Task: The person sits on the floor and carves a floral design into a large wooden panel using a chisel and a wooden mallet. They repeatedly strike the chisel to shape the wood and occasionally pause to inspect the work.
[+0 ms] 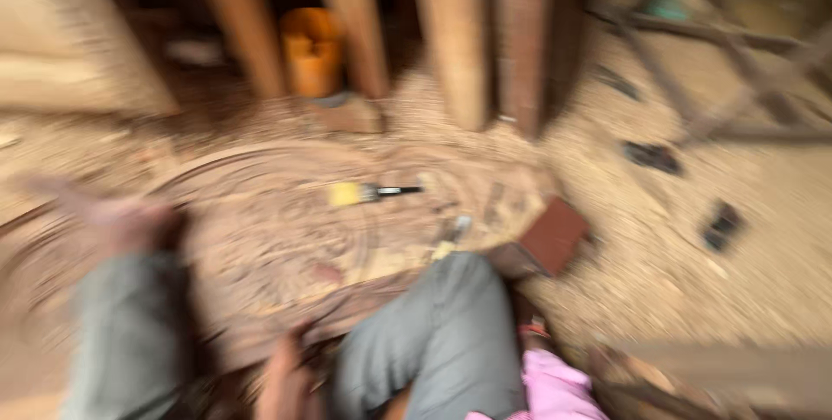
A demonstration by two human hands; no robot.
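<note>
My left hand (130, 221) hangs blurred over a round carved wood panel (277, 238) on the sawdust floor; I cannot tell how its fingers are set. A yellow brush (364, 193) lies well apart, to its right. My right hand is out of view.

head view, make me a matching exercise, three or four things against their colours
Things:
1. bucket
2. brush
3. block
4. cloth

Colours:
a. pink
b. yellow head, dark handle
c. orange
d. reddish brown

Pairs: 1-c, 2-b, 3-d, 4-a
</note>
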